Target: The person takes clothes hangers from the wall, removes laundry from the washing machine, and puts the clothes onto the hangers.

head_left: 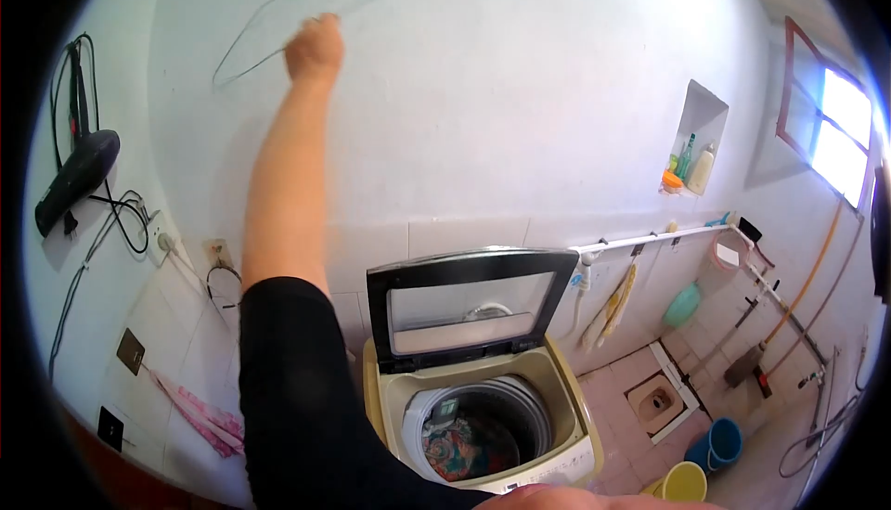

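One arm in a black sleeve stretches up to the white wall, and my left hand [316, 49] is closed around a thin wire hanger [251, 29]. The hanger is tilted, its frame spreading to the left and above the hand. Below stands a top-loading washing machine [580, 426] with its lid [464, 310] raised. Colourful cloth [469, 450] lies inside the drum. My right hand cannot be seen; only some blurred skin shows at the bottom edge.
A black hair dryer [79, 171] and cables hang on the left wall. A pink cloth [200, 413] hangs lower. At the right are a squat toilet [657, 400], a blue bucket [715, 445], a yellow bucket [682, 484], a broom [747, 364] and a niche with bottles [703, 168].
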Demonstrator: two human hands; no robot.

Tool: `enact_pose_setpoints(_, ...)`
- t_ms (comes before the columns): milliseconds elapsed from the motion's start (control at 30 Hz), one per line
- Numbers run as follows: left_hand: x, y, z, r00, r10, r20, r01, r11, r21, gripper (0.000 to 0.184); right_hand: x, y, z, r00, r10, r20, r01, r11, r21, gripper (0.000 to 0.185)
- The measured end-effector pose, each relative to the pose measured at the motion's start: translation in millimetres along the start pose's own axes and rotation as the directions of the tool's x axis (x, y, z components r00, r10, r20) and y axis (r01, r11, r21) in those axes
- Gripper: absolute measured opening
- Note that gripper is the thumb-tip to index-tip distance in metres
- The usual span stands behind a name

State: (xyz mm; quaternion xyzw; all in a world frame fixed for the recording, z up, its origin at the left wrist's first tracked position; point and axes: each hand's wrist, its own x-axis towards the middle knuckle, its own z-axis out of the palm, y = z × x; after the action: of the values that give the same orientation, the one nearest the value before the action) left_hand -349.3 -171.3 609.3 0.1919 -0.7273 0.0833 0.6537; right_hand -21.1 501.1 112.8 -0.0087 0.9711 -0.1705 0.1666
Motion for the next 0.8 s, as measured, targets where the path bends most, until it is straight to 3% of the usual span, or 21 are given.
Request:
enact_pose_setpoints(67, 23.1, -34.4, -19.4, 0.987, -0.159, -0.025, 0.158, 0.987, -0.035, 0.030, 9.4, -2.1, -0.5, 1.000, -0.002, -0.001, 0.002, 1.000, -0.018, 0.033)
enact_pose_setpoints(133, 26.2, -54.8, -48.5, 0.979, -0.167, -0.120, 0.164, 0.986, -0.031, 0.034, 6.2, -9.4, -4.7, 1.000, 0.009, 0.001, -0.009, 0.999, -0.042, 0.024)
enact_pose_setpoints(200, 15.3, -50.7, -82.7, 0.983, -0.028, -0.181, 0.035, 0.999, 0.033, 0.033, 3.3, -19.0, -5.8, 1.000, 0.001, 0.013, 0.001, 0.990, -0.143, 0.021)
enact_pose_setpoints(233, 12.6, -52.7, -89.2, 0.971, 0.095, -0.221, -0.121, 0.987, -0.108, 0.034, 5.6, -18.0, -10.1, 1.000, -0.029, -0.011, 0.030, 0.998, 0.056, 0.020)
enact_pose_setpoints(267, 7.1, -48.6, -97.0, 0.942, 0.189, -0.276, -0.261, 0.932, -0.252, 0.035, 4.7, -43.2, -30.4, 0.998, -0.015, -0.061, 0.023, 0.992, 0.122, 0.027)
enact_pose_setpoints(300, -16.4, -12.3, -136.6, 0.995, 0.100, -0.014, -0.085, 0.744, -0.662, 0.032, 7.7, -54.9, -40.1, 0.977, -0.077, -0.198, 0.115, 0.975, 0.191, 0.028)
enact_pose_setpoints(333, -53.7, 24.7, -175.7, 0.954, 0.099, 0.285, 0.217, 0.430, -0.876, 0.031, 11.0, -72.4, -55.0, 0.966, -0.101, -0.240, 0.162, 0.955, 0.249, 0.028)
enact_pose_setpoints(400, -130.1, 81.5, -242.7, 0.827, 0.327, 0.456, 0.451, 0.096, -0.887, 0.024, 20.6, -104.6, -70.5, 0.931, -0.106, -0.348, 0.267, 0.848, 0.458, 0.030)
enact_pose_setpoints(467, -205.1, 117.5, -277.1, 0.619, 0.487, 0.616, 0.756, -0.158, -0.635, 0.027, 26.1, -127.1, -75.5, 0.923, -0.203, -0.328, 0.374, 0.675, 0.636, 0.036)
enact_pose_setpoints(500, -239.4, 136.1, -292.7, 0.517, 0.582, 0.628, 0.807, -0.086, -0.585, 0.028, 24.5, -133.9, -74.8, 0.898, -0.314, -0.309, 0.438, 0.554, 0.709, 0.045)
enact_pose_setpoints(533, -272.2, 151.5, -302.2, 0.297, 0.652, 0.698, 0.941, -0.074, -0.330, 0.029, 29.1, -133.2, -63.9, 0.855, -0.419, -0.306, 0.455, 0.321, 0.831, 0.054)
enact_pose_setpoints(567, -303.3, 168.2, -313.2, 0.166, 0.706, 0.688, 0.976, -0.021, -0.215, 0.028, 28.3, -133.0, -52.5, 0.833, -0.434, -0.343, 0.440, 0.145, 0.886, 0.058)
enact_pose_setpoints(600, -337.5, 184.6, -320.5, 0.051, 0.756, 0.652, 0.995, -0.097, 0.035, 0.027, 18.3, -126.8, -50.4, 0.845, -0.421, -0.331, 0.424, 0.149, 0.893, 0.058)
enact_pose_setpoints(667, -412.7, 209.8, -317.9, -0.012, 0.856, 0.517, 0.960, -0.135, 0.245, 0.025, -0.5, -119.5, -48.8, 0.963, -0.224, -0.152, 0.094, -0.247, 0.964, 0.058)
enact_pose_setpoints(700, -432.2, 219.5, -318.6, -0.090, 0.859, 0.503, 0.937, -0.098, 0.335, 0.024, -12.4, -100.7, -41.4, 0.956, -0.169, -0.238, 0.173, -0.330, 0.928, 0.057)
enact_pose_setpoints(733, -449.7, 227.9, -318.9, -0.167, 0.859, 0.483, 0.902, -0.065, 0.426, 0.023, -21.7, -75.5, -41.6, 0.973, -0.138, -0.183, 0.117, -0.386, 0.915, 0.053)
enact_pose_setpoints(800, -478.2, 242.4, -306.7, -0.226, 0.834, 0.503, 0.859, -0.074, 0.507, 0.022, -41.5, -54.0, -46.0, 0.961, -0.087, -0.261, 0.220, -0.329, 0.918, 0.047)
